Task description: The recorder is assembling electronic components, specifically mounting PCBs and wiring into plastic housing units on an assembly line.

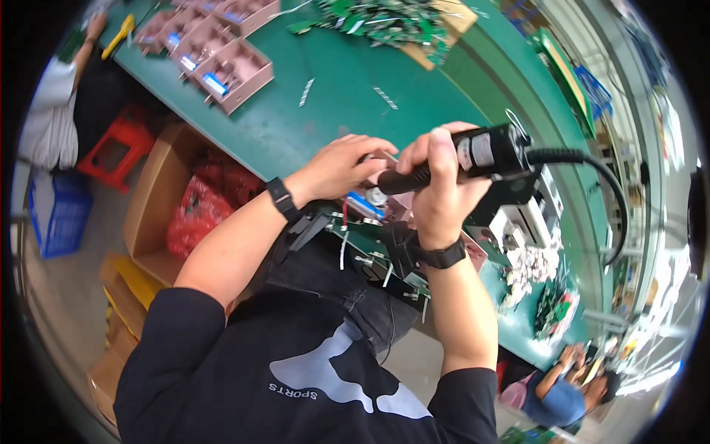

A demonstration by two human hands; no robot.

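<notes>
My right hand [444, 181] is wrapped round a black electric screwdriver [475, 150], which lies tilted with its cable end to the right. The nose of the tool points left, toward my left hand [344, 169]. There, bent fingers of the left hand grip a pink plastic housing [399, 203], largely hidden under both hands. A blue cylindrical battery [365, 206] sits in it, beside a small round whitish part [377, 196]. Red and white wires with a connector [343, 222] hang off the near side. The screwdriver's tip is hidden.
Several pink housings with blue batteries [214, 83] stand at the far left of the green table [325, 111]. Green circuit boards [384, 26] are heaped at the back. White connectors [532, 270] lie right. A carton with red bags [200, 214] stands left. Other people work nearby.
</notes>
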